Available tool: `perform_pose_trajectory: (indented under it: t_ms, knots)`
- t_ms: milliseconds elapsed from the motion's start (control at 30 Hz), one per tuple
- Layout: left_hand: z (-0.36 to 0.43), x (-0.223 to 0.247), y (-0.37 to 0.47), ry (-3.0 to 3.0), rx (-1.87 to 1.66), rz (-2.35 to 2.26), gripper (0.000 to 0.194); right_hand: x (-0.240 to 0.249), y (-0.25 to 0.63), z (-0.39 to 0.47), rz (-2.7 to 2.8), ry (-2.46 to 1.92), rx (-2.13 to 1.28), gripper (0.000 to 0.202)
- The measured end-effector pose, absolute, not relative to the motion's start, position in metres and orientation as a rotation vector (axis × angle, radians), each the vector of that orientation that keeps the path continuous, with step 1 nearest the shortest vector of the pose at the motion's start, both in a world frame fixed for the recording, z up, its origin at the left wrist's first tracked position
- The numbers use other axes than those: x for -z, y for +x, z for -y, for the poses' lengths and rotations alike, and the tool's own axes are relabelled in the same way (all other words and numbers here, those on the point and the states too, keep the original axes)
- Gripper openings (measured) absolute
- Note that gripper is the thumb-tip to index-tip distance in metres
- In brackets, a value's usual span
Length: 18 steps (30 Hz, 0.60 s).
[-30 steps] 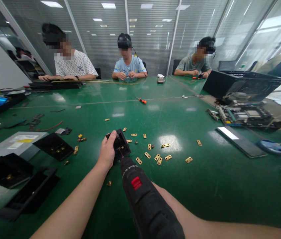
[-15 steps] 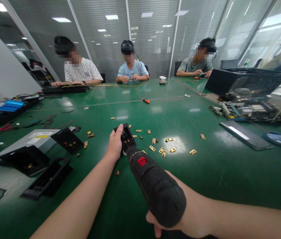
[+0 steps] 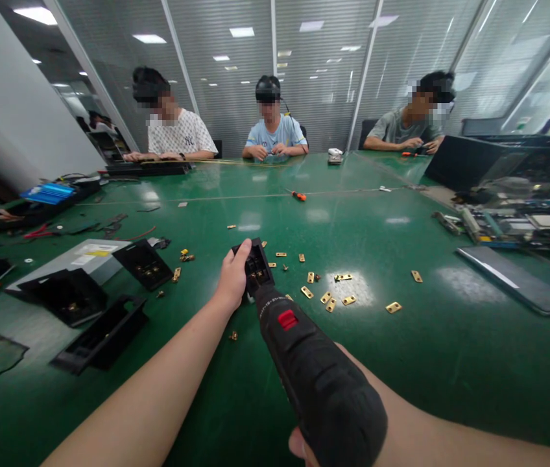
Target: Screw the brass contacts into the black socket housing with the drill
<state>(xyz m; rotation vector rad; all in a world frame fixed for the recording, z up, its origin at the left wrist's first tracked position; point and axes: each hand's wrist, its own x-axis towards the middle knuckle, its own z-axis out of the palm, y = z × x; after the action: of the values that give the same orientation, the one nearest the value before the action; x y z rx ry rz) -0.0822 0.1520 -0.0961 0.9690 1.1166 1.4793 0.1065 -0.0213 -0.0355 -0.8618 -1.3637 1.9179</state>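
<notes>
Left hand [image 3: 233,277]: pinching black box [image 3: 259,261] | right hand [image 3: 298,444]: grip round drill [image 3: 321,376] (aimed at box)

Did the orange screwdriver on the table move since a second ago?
No, the orange screwdriver still lies at the same part of the table seam.

An office room doubles as an electronics workshop: glass partitions [image 3: 216,78] with blinds [image 3: 323,107] and bright ceiling lights [image 3: 242,32] rise behind three people [image 3: 277,135] in headsets [image 3: 268,89], seated at a shared green surface [image 3: 367,227], where a circuit board [image 3: 523,224], black computer case [image 3: 457,161], orange screwdriver [image 3: 299,196], power drill [image 3: 323,383] and scattered brass plates [image 3: 307,292] are in view.
</notes>
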Motion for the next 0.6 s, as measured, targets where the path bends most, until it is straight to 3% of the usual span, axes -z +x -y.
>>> perform_pose_trajectory:
  t_ms: [300,600]
  knots:
    - [-0.149,0.088,-0.079,0.987,-1.418,-1.152,0.052,0.05,0.099,0.022,0.559,-0.825,-2.335,0.033]
    - [-0.148,0.08,-0.075,0.968,-1.377,-1.175,0.047,0.032,0.09,0.015,0.115,-0.601,-2.549,0.035]
